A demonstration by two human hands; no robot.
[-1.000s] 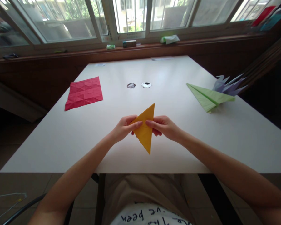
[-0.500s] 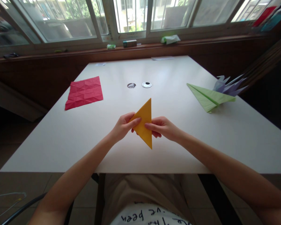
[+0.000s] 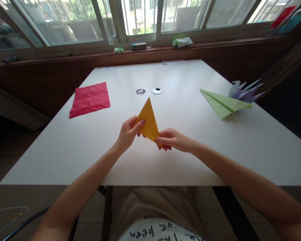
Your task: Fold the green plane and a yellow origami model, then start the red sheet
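Note:
A yellow sheet of paper (image 3: 148,119), folded into a triangle, is held above the white table (image 3: 90,150). My left hand (image 3: 128,132) pinches its left corner, thumb on top and fingers underneath. At the lower right corner my right hand (image 3: 171,139) grips the paper between thumb and fingers. One corner of the triangle points away from me. Most of the fingertips are hidden beneath the paper.
A creased red paper square (image 3: 91,98) lies on the left. Two round pieces, one silvery (image 3: 140,91) and one white with a dark spot (image 3: 157,91), lie beyond my hands. On the right are a green folded paper plane (image 3: 223,104) and purple folded paper (image 3: 248,92).
The yellow paper has turned anticlockwise, its far tip swinging left. My right hand has slid down to the lower right corner; my left hand has shifted slightly left and away from me.

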